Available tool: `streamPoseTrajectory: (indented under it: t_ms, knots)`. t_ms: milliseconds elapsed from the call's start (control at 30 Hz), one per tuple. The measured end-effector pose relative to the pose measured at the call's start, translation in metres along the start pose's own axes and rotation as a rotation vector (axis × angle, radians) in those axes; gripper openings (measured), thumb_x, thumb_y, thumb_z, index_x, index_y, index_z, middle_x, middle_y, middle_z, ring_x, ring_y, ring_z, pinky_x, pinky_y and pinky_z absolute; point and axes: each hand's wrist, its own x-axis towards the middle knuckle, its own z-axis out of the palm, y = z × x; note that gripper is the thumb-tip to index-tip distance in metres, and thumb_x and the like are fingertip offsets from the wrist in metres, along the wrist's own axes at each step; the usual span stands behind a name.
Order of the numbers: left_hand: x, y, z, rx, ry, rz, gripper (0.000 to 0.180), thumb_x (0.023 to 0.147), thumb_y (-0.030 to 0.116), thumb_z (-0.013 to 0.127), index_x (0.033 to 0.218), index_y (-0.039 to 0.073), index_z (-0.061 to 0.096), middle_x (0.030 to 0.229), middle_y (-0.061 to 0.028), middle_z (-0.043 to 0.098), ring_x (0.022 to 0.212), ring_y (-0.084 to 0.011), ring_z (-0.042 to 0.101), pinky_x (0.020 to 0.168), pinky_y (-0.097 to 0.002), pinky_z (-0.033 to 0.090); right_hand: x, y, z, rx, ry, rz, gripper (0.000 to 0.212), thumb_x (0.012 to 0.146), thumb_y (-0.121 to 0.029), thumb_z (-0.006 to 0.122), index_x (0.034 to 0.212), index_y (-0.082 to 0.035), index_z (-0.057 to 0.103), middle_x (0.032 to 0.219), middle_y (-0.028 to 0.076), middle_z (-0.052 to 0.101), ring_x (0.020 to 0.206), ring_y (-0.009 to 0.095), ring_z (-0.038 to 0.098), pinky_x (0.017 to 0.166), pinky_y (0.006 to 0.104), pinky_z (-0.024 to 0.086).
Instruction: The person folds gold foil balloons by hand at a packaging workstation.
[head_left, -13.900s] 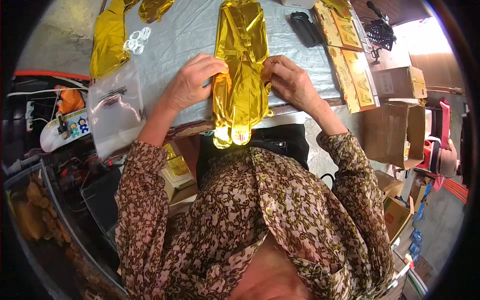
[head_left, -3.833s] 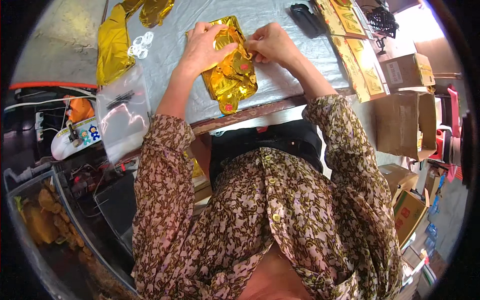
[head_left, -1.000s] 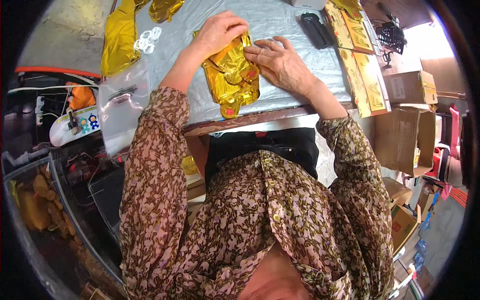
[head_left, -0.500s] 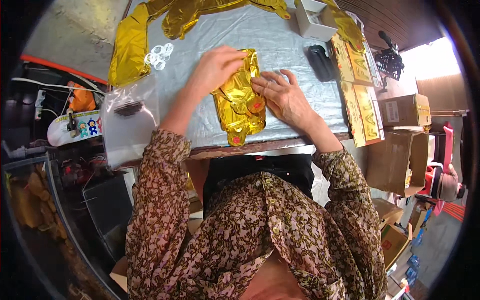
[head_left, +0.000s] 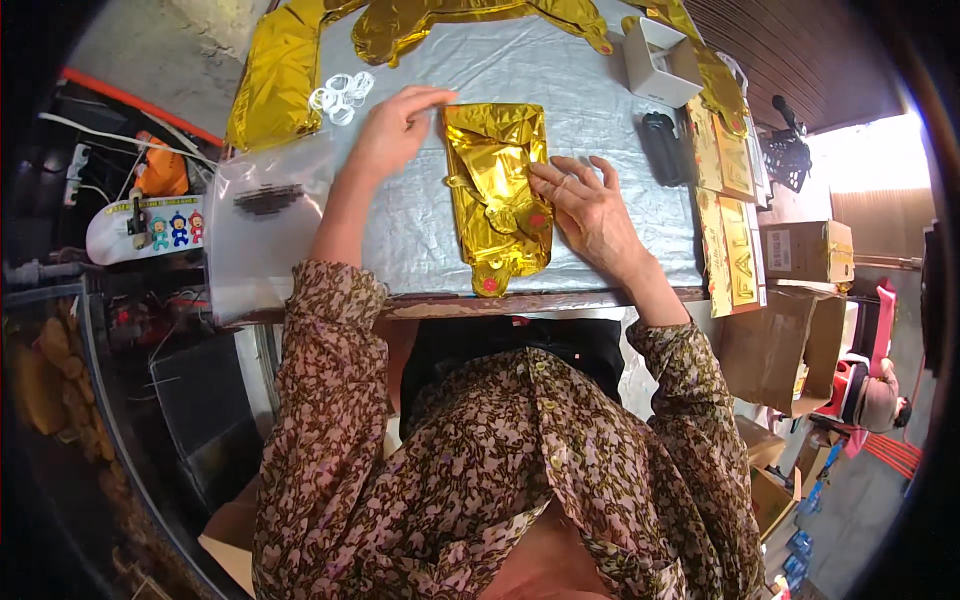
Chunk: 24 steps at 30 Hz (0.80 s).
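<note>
A folded gold foil balloon [head_left: 490, 180] lies flat on the silvery cloth, roughly upright in front of me, with small red spots near its lower end. My left hand [head_left: 393, 132] is just off its upper left corner, apart from the foil; the index finger stretches toward that corner and nothing shows in the hand. My right hand [head_left: 592, 212] rests on the cloth along the balloon's right side, fingers spread, fingertips touching the foil edge. Coiled white rings [head_left: 342, 97] lie beyond my left hand, and clear plastic bags [head_left: 270, 235] lie by my left forearm.
More gold foil balloons [head_left: 275, 80] line the table's far and left sides. On the right are an open white box [head_left: 663, 70], a black object [head_left: 665, 148] and gold-lettered packages [head_left: 737, 240]. Cardboard boxes [head_left: 785, 345] stand beyond the right edge; the wooden table edge [head_left: 500, 305] is close to me.
My left hand has come off the foil and moved left, uncovering the balloon's folded upper end. My right hand stays at the balloon's right edge. The whole view has shifted slightly.
</note>
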Motion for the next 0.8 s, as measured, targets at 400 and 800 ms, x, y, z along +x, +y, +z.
streamPoseTrajectory:
  t_ms: [400, 800]
  knots:
    - [0.006, 0.002, 0.024, 0.274, 0.153, 0.215, 0.036, 0.082, -0.003, 0.071, 0.116, 0.008, 0.078, 0.110, -0.0094, 0.076, 0.094, -0.0262, 0.073, 0.081, -0.0349, 0.058, 0.000, 0.009, 0.003, 0.199, 0.043, 0.079, 0.049, 0.091, 0.003, 0.064, 0.137, -0.010, 0.065, 0.146, 0.009, 0.064, 0.141, 0.030, 0.054, 0.120, 0.0523, 0.033]
    - [-0.030, 0.025, 0.009, 0.103, 0.273, -0.559, 0.031, 0.086, 0.022, 0.075, 0.107, -0.002, 0.071, 0.089, -0.0102, 0.077, 0.071, -0.0163, 0.076, 0.071, -0.0356, 0.059, 0.006, -0.008, -0.012, 0.140, 0.294, 0.147, 0.057, 0.097, -0.016, 0.069, 0.150, -0.005, 0.053, 0.152, 0.020, 0.055, 0.146, 0.035, 0.048, 0.124, 0.0525, 0.029]
